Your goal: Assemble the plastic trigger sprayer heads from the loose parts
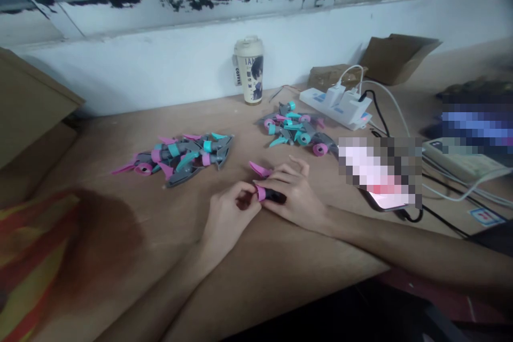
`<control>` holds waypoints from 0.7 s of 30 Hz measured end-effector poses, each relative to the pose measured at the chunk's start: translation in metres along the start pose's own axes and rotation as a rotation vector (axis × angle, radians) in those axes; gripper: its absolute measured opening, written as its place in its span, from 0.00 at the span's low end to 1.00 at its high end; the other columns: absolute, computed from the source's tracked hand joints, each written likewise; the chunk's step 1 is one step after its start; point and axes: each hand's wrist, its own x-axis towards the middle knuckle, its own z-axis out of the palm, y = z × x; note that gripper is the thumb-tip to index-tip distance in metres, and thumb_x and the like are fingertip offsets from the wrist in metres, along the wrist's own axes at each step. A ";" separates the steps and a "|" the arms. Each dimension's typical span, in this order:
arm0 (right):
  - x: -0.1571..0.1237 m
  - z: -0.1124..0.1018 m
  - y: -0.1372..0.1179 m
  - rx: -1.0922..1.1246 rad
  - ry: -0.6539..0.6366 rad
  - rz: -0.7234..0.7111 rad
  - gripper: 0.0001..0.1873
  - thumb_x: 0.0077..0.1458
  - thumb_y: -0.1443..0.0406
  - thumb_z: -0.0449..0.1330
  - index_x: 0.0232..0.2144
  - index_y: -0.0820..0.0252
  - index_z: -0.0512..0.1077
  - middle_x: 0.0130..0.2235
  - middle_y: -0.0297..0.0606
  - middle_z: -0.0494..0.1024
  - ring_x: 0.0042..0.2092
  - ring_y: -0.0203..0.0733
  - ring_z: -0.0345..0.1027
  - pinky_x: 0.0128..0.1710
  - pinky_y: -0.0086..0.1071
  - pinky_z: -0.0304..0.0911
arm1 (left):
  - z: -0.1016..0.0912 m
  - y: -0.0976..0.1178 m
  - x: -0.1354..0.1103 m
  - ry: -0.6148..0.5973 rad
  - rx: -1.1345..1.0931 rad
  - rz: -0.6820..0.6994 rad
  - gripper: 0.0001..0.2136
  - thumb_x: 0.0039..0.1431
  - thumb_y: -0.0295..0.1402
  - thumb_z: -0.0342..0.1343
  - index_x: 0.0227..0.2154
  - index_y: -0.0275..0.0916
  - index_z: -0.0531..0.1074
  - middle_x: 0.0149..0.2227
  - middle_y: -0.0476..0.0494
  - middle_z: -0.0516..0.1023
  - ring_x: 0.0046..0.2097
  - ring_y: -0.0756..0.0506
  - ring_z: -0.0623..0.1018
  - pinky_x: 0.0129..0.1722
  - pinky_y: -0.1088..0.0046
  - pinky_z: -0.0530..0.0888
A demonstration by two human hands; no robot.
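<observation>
Between my hands, above the tabletop, is a trigger spray head with a pink collar [261, 193], a pink trigger [259, 169] and a dark body. My left hand [232, 206] pinches the collar between thumb and fingers. My right hand [298, 195] is closed over the body and hides most of it. Behind my left hand lies a pile of grey spray heads [186, 157] with pink and teal triggers and collars. Another pile of similar spray heads [294, 128] lies beyond my right hand.
A lidded coffee cup [250, 72] stands by the wall. To the right are a white power strip [336, 104] with plugs and cables, a blurred-out phone [379, 176] and a brown paper bag [401, 59]. Cardboard [32, 107] and a red-yellow bag [32, 256] stand at left.
</observation>
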 end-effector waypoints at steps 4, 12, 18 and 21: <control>0.000 -0.001 -0.001 -0.012 0.007 0.015 0.09 0.51 0.61 0.61 0.37 0.54 0.74 0.35 0.30 0.79 0.41 0.39 0.67 0.57 0.44 0.37 | -0.002 0.008 -0.004 0.011 0.017 -0.001 0.05 0.52 0.31 0.52 0.28 0.41 0.74 0.28 0.51 0.78 0.27 0.49 0.77 0.25 0.78 0.73; 0.003 -0.006 0.001 -0.022 0.033 0.064 0.13 0.49 0.55 0.63 0.35 0.54 0.74 0.33 0.31 0.79 0.40 0.40 0.68 0.53 0.43 0.43 | -0.002 -0.004 0.000 0.042 -0.228 -0.149 0.06 0.56 0.35 0.52 0.31 0.38 0.71 0.25 0.48 0.77 0.26 0.49 0.78 0.23 0.77 0.76; 0.005 -0.007 0.010 0.058 0.039 0.094 0.14 0.51 0.56 0.62 0.40 0.51 0.73 0.38 0.31 0.79 0.43 0.40 0.69 0.53 0.43 0.47 | -0.003 -0.012 0.006 -0.019 -0.496 -0.168 0.09 0.57 0.37 0.52 0.33 0.36 0.71 0.32 0.44 0.75 0.35 0.46 0.78 0.26 0.75 0.78; 0.006 -0.008 0.010 0.103 0.033 0.093 0.13 0.51 0.57 0.62 0.40 0.51 0.72 0.39 0.32 0.79 0.44 0.41 0.69 0.55 0.44 0.46 | -0.003 -0.008 0.005 -0.009 -0.489 -0.148 0.08 0.56 0.36 0.53 0.31 0.37 0.72 0.35 0.45 0.72 0.36 0.48 0.75 0.26 0.77 0.78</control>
